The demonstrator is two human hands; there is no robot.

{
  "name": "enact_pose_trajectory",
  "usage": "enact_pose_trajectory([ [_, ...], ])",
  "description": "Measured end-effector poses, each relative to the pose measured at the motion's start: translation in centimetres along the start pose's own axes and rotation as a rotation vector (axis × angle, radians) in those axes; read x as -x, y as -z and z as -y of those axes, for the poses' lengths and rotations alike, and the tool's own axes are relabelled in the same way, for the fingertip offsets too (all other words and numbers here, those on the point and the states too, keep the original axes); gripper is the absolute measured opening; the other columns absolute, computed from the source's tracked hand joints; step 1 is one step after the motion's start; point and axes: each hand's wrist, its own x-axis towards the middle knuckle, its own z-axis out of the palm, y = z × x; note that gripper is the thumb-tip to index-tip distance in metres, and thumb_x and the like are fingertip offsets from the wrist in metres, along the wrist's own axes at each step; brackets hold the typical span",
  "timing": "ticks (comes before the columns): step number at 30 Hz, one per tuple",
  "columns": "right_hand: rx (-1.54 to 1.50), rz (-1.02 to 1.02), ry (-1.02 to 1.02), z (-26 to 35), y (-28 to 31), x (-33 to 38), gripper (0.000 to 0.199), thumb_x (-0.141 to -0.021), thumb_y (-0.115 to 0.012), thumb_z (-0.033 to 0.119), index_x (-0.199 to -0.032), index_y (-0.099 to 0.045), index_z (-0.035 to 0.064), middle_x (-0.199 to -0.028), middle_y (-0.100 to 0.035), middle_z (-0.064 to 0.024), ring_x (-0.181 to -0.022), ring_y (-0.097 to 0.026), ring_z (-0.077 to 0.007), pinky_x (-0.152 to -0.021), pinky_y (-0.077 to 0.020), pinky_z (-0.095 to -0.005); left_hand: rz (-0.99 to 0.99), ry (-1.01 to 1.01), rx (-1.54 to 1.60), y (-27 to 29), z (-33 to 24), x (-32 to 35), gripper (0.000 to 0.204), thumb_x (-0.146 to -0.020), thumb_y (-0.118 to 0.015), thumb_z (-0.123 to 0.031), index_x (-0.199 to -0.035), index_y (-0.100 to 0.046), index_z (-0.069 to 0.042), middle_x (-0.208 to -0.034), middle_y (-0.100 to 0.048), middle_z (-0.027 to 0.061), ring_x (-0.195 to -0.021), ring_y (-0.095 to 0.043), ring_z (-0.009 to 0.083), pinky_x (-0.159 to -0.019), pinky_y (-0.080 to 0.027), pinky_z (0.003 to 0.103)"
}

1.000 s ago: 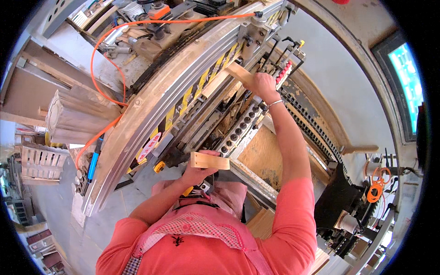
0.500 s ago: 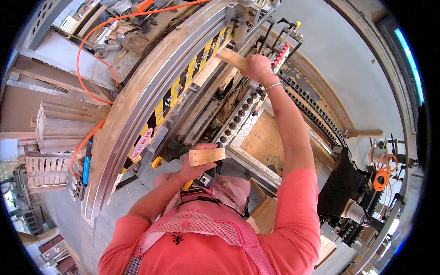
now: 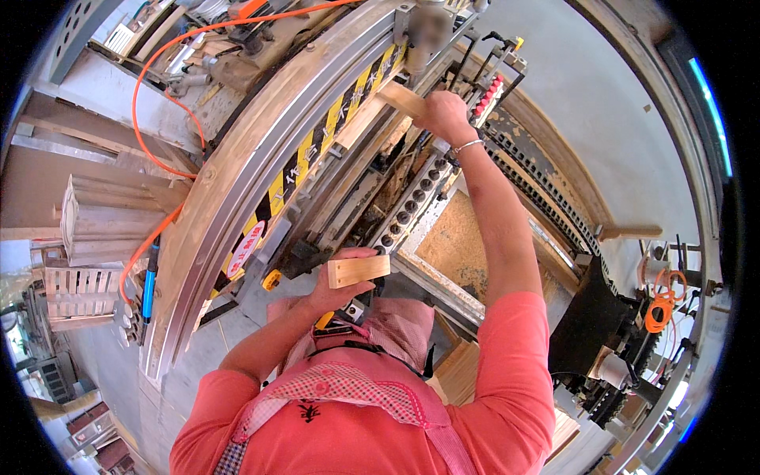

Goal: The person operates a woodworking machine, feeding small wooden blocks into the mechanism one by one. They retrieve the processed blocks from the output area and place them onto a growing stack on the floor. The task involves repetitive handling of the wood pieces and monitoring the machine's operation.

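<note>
My left hand (image 3: 339,296) is wrapped round a short pale wooden block (image 3: 359,271) with small holes near one end, held in front of my apron. My right arm stretches out to the machine's far end. There my right hand (image 3: 445,116) grips the end of a second wooden piece (image 3: 402,100), which lies across the machine bed below a metal machine head (image 3: 430,36). The fingertips on that piece are partly hidden. A pale wooden strip (image 3: 360,124) lies beside it, along the yellow-and-black striped rail (image 3: 318,146).
A row of black round caps (image 3: 410,206) runs along the bed, with red ones (image 3: 489,94) farther off. A sawdust-covered panel (image 3: 455,241) lies right of them. An orange hose (image 3: 134,103) loops at left. Wooden boards (image 3: 459,374) stand beside my right side.
The metal machine head at the far end, sharp before, now looks blurred. Both hands keep nearly the same places and grips.
</note>
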Motion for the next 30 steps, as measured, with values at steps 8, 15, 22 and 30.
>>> enact_pose_trajectory([
  [8, -0.007, 0.052, -0.012, 0.02, 0.12, -0.57, 0.042, -0.062, -0.071, 0.042, -0.081, -0.068, 0.004, -0.081, -0.066, -0.0155, -0.08, -0.064, -0.0304, -0.071, -0.0522, -0.0388, 0.062, 0.036, -0.04, 0.3, -0.62, -0.2, 0.052, -0.072, -0.069, 0.002, -0.118, -0.046, -0.006, -0.124, -0.05, 0.0124, -0.115, -0.049, 0.0222, -0.097, -0.04, 0.037],
  [15, 0.009, -0.003, -0.005, 0.14, 0.28, -0.41, 0.037, -0.058, -0.071, 0.037, -0.075, -0.069, 0.0039, -0.077, -0.066, -0.0157, -0.076, -0.065, -0.0297, -0.07, -0.0533, -0.0374, 0.068, 0.026, -0.058, 0.4, 0.09, -0.17, 0.054, -0.072, -0.073, -0.002, -0.119, -0.047, -0.006, -0.122, -0.051, 0.0122, -0.116, -0.048, 0.0223, -0.097, -0.04, 0.037],
  [22, 0.014, 0.006, 0.014, 0.12, 0.4, -0.55, 0.038, -0.058, -0.071, 0.038, -0.075, -0.068, 0.0043, -0.078, -0.066, -0.0163, -0.076, -0.065, -0.0296, -0.069, -0.0534, -0.0372, 0.022, 0.047, 0.032, 0.2, -0.24, -0.19, 0.053, -0.069, -0.073, 0.001, -0.117, -0.05, -0.004, -0.12, -0.053, 0.0109, -0.112, -0.052, 0.0197, -0.093, -0.042, 0.033],
  [30, 0.009, 0.006, 0.002, 0.2, 0.26, -0.62, 0.037, -0.058, -0.071, 0.039, -0.075, -0.069, 0.0053, -0.075, -0.065, -0.0151, -0.074, -0.065, -0.03, -0.068, -0.0536, -0.0375, 0.014, 0.053, 0.018, 0.21, -0.09, -0.15, 0.051, -0.07, -0.072, 0.0, -0.116, -0.051, -0.003, -0.118, -0.054, 0.0114, -0.111, -0.051, 0.0208, -0.093, -0.042, 0.033],
])
